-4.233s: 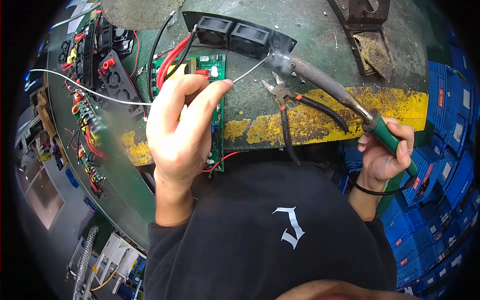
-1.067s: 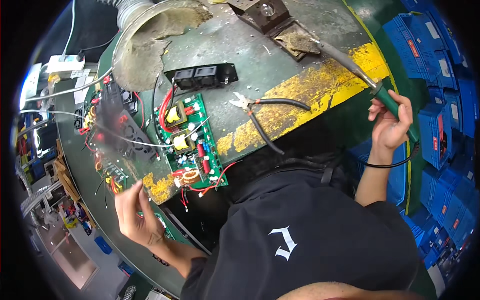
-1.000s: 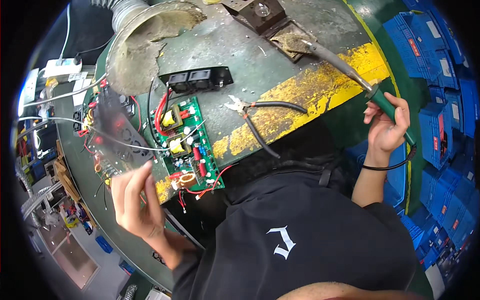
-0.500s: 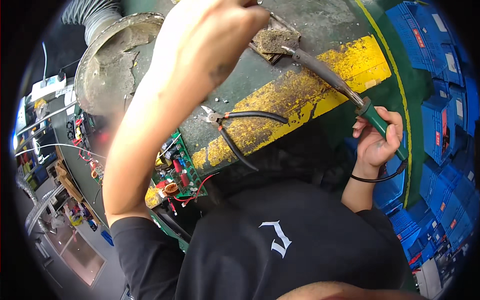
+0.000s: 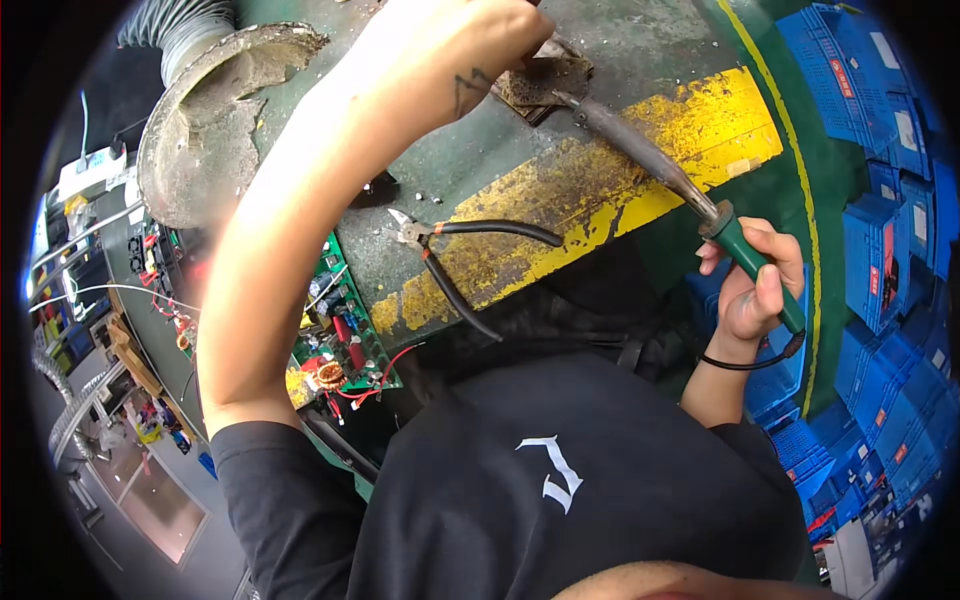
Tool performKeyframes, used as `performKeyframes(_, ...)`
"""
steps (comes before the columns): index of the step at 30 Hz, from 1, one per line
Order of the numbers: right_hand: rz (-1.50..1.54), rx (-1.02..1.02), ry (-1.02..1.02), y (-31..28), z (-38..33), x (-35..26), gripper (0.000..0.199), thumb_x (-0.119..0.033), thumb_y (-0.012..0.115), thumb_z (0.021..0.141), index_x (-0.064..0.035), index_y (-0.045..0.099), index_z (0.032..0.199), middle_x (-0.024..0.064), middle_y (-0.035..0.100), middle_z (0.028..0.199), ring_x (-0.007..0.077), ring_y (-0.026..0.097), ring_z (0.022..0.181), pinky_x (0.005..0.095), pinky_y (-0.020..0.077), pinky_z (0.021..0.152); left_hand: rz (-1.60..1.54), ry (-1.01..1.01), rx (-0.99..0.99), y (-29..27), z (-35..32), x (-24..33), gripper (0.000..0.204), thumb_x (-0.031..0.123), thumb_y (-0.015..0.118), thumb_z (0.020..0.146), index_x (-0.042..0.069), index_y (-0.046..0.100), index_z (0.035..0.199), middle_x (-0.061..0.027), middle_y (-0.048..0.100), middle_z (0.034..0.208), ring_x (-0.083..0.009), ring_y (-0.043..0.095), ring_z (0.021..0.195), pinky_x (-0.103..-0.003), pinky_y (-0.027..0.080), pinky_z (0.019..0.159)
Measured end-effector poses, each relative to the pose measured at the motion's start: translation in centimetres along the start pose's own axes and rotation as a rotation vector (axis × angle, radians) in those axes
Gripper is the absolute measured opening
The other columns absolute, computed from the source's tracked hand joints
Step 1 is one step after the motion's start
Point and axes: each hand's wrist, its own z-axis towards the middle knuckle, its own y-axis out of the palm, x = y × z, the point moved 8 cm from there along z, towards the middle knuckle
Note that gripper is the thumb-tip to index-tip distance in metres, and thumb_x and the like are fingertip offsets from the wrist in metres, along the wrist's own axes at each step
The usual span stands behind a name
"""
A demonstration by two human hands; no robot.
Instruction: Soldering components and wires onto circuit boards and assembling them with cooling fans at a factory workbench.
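My right hand (image 5: 755, 290) is closed round the green handle of a large soldering iron (image 5: 650, 150). The iron slants up and left, its tip at a dirty brown block (image 5: 560, 80), perhaps a cleaning sponge, in a metal holder on the bench. At the top edge my left hand (image 5: 505, 35) reaches across beside that block. Its fingers look curled, but the tips and whatever they hold are hidden. A pair of diagonal cutters (image 5: 422, 234) with black handles lies spread on the bench. Under my left forearm a green circuit board (image 5: 350, 325) with coils and red wires is partly covered.
A crusted fume hood (image 5: 190, 150) on a grey flexible duct (image 5: 185, 35) stands at the left. Worn yellow tape (image 5: 600, 190) borders the green bench. Stacked blue crates (image 5: 880, 250) line the right. A power strip (image 5: 90, 170) and loose wires lie far left.
My left hand has shifted slightly right and its wrist has turned. The iron's tip has moved slightly left, still at the block. The view has shifted a little.
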Motion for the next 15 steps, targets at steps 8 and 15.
performKeyframes(8, -0.098, -0.057, 0.041, -0.1, -1.1, -0.5, 0.047, -0.033, 0.07, 0.092, 0.0055, 0.059, 0.117, 0.0253, 0.067, 0.101, 0.0279, 0.071, 0.079, 0.0309, 0.0565, 0.059, -0.057, -0.043, -0.015, 0.1, 0.0, -0.4, 0.016, 0.015, 0.064, 0.079, 0.004, 0.065, 0.067, -0.0127, 0.055, 0.099, -0.0306, 0.052, 0.102, -0.043, 0.041, 0.087)
performKeyframes(15, -0.555, -0.432, -0.302, 4.0, 0.1, -6.6, 0.031, -0.023, 0.078, 0.09, 0.0018, 0.074, 0.108, 0.0221, 0.068, 0.1, 0.0298, 0.069, 0.079, 0.0347, 0.0557, 0.066, -0.051, -0.036, 0.002, 0.2, 0.0, -0.3, 0.014, 0.012, 0.065, 0.079, 0.004, 0.066, 0.068, -0.0133, 0.055, 0.098, -0.0311, 0.051, 0.102, -0.043, 0.041, 0.087)
